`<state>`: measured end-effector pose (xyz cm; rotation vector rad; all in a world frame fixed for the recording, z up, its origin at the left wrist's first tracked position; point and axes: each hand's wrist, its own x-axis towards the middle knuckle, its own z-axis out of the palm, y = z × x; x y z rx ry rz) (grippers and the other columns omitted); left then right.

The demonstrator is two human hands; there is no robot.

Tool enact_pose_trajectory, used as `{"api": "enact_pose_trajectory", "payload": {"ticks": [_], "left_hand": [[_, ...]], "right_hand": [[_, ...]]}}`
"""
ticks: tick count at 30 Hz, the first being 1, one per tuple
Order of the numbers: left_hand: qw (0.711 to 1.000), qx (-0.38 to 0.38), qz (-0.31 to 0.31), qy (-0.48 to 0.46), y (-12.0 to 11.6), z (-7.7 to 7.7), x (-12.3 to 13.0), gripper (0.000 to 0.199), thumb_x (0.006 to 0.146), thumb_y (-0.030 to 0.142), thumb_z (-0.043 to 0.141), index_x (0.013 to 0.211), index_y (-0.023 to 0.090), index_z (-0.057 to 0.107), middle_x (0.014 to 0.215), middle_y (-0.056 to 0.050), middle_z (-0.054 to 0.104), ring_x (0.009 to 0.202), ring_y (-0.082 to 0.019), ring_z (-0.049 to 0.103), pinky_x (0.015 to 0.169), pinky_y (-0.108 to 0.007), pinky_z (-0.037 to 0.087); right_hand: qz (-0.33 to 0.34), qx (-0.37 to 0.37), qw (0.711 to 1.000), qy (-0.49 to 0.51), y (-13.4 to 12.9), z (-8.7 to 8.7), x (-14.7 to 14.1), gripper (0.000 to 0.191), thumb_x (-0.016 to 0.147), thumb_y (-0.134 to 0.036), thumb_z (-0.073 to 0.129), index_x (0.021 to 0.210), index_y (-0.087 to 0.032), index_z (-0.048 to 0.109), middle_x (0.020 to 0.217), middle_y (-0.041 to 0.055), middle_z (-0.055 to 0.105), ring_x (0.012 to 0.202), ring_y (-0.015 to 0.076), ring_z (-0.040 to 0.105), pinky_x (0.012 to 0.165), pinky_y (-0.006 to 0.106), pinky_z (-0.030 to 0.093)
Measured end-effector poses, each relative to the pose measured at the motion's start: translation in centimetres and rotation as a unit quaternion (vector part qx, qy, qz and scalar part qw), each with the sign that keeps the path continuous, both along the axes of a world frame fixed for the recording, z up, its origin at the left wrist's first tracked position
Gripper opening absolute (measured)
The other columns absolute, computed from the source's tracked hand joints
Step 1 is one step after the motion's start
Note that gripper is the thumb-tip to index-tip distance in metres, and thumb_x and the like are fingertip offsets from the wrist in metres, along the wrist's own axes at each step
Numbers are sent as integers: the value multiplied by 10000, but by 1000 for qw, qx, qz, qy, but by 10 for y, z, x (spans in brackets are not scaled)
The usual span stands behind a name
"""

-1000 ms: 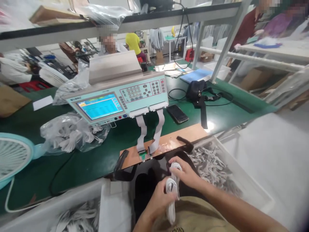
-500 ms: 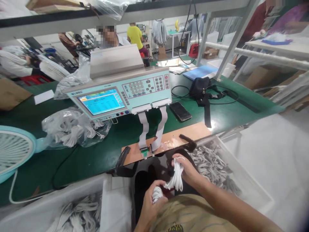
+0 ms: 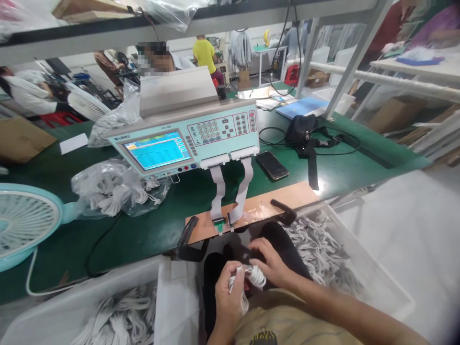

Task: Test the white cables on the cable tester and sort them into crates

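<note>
A coiled bundle of white cable (image 3: 257, 277) is held low over my lap. My left hand (image 3: 227, 294) is closed around one part of it, thumb on top, with loops showing on both sides of the fingers. My right hand (image 3: 273, 263) is just to the right, its fingers stretched out and apart, the thumb close to the bundle's upper loops; I cannot tell whether it touches them. Beyond my hands, a green connector board (image 3: 219, 227) sits at the table edge on a wooden strip (image 3: 298, 197), joined by grey ribbon cables (image 3: 217, 189) to a tester (image 3: 223, 129) with a lit screen.
White bins of cable bundles flank me, a left bin (image 3: 172, 292) and a right bin (image 3: 381, 282). Black clamps (image 3: 187, 239) grip the strip. On the green table are a phone (image 3: 272, 166), a black pouch (image 3: 301, 132), a bagged cable pile (image 3: 111, 189) and a fan (image 3: 28, 223).
My right hand has come down from the bundle's raised end, and its fingers have spread. The cable is now gathered lower, in my left hand. The view has shifted slightly.
</note>
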<state>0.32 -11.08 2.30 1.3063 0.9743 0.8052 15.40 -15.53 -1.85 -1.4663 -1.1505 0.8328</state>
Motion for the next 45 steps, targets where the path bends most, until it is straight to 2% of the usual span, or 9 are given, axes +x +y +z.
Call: {"api": "enact_pose_trajectory", "payload": {"ticks": [4,11,13,17,20,30,34,39,45], "left_hand": [[991,-106,81,-17,5,-3,2,252,704,389,667,635,163,576,572,43,490,530,-96,452,511,-183,378],[987,-142,75,-16,9,-14,1,261,698,380,674,625,157,559,549,58,451,486,-72,414,466,-166,330],[987,-138,79,-10,11,-15,2,263,693,396,673,652,154,578,545,56,460,481,-75,424,459,-167,335],[990,-101,93,-12,18,-10,7,291,681,428,669,691,141,625,575,26,535,519,-99,483,489,-183,393],[994,-77,77,-9,27,-6,10,291,680,427,669,685,137,648,586,11,572,543,-116,514,520,-197,423],[996,-56,73,1,51,-13,12,350,691,449,654,810,123,693,682,-31,644,619,-153,570,548,-209,446],[997,-56,-5,47,63,-15,1,334,730,473,614,724,142,650,550,21,547,474,-100,463,438,-179,366],[994,-56,-81,36,81,-12,-12,316,783,439,568,632,162,560,519,54,446,427,-72,380,400,-160,304],[997,-69,-28,21,84,-16,-4,308,741,424,604,612,146,573,562,30,496,449,-83,405,400,-171,327]], "right_hand": [[138,100,976,-135,-3,21,-3,153,878,-229,455,960,-189,579,815,48,579,734,147,515,678,257,423],[276,100,925,-240,5,47,-7,209,887,-231,443,932,-163,636,720,37,579,630,133,503,596,231,393],[253,86,941,-209,8,47,-10,175,865,-213,463,856,-162,630,723,30,570,636,129,500,600,229,391],[74,23,997,-27,24,39,-15,131,814,-213,511,698,-164,548,651,-15,506,603,112,465,579,219,381],[-6,-10,996,94,43,28,-17,163,808,-262,521,674,-171,511,604,-42,463,564,102,428,545,215,363],[-65,-29,981,178,67,22,-22,227,739,-365,603,652,-162,550,602,-18,553,556,118,473,551,238,376],[-66,-41,975,210,68,29,-22,260,704,-392,643,631,-163,543,553,-40,505,516,98,420,520,228,338],[-80,-91,937,328,73,34,-26,340,629,-448,698,607,-161,518,504,-47,481,472,85,386,493,230,314],[-77,-88,927,356,76,35,-28,360,609,-458,721,615,-153,531,493,-54,474,458,74,362,491,228,279]]}}
